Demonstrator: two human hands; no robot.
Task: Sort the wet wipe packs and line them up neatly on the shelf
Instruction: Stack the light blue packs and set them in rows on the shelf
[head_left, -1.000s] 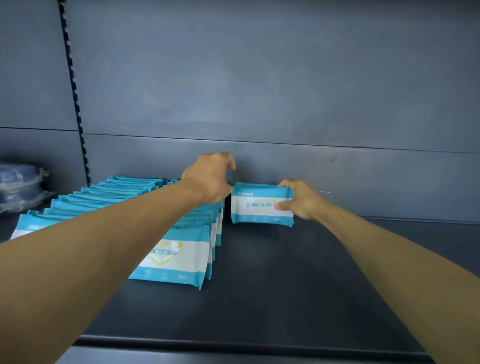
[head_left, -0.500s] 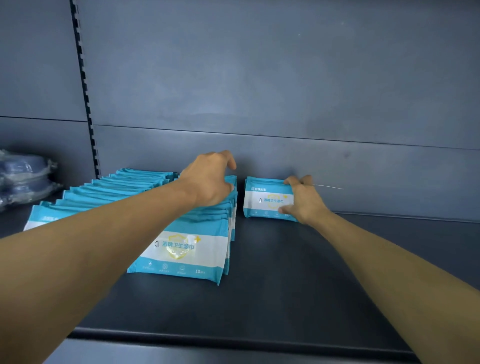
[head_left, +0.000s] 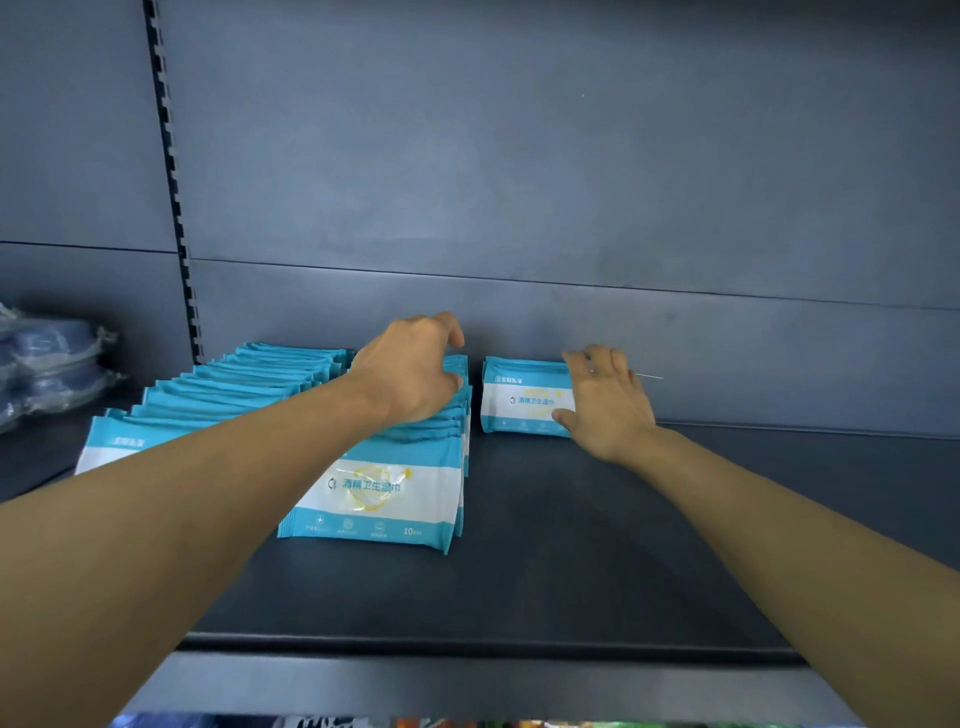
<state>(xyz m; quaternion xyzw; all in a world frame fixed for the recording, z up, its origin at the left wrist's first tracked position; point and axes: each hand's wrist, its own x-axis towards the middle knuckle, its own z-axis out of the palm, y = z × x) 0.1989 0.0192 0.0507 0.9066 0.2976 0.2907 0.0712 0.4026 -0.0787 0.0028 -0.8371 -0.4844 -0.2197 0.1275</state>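
Two rows of teal-and-white wet wipe packs lean one behind another on the dark shelf (head_left: 571, 545): a left row (head_left: 234, 384) and a middle row (head_left: 374, 488) whose front pack shows its label. My left hand (head_left: 410, 369) lies on the rear of the middle row, fingers curled over the back packs. To the right, a single pack (head_left: 524, 400) stands upright against the back panel. My right hand (head_left: 608, 405) touches its right end with spread fingers, the thumb against its front.
Clear plastic-wrapped blue items (head_left: 47, 364) are stacked at the far left, beyond a slotted upright (head_left: 176, 208). The grey back panel (head_left: 675, 338) rises right behind the packs. The shelf's front lip (head_left: 467, 644) runs across below my forearms.
My right hand set the single pack upright against the back panel and loosened from a grip to spread fingers. My left hand stayed on the middle row.
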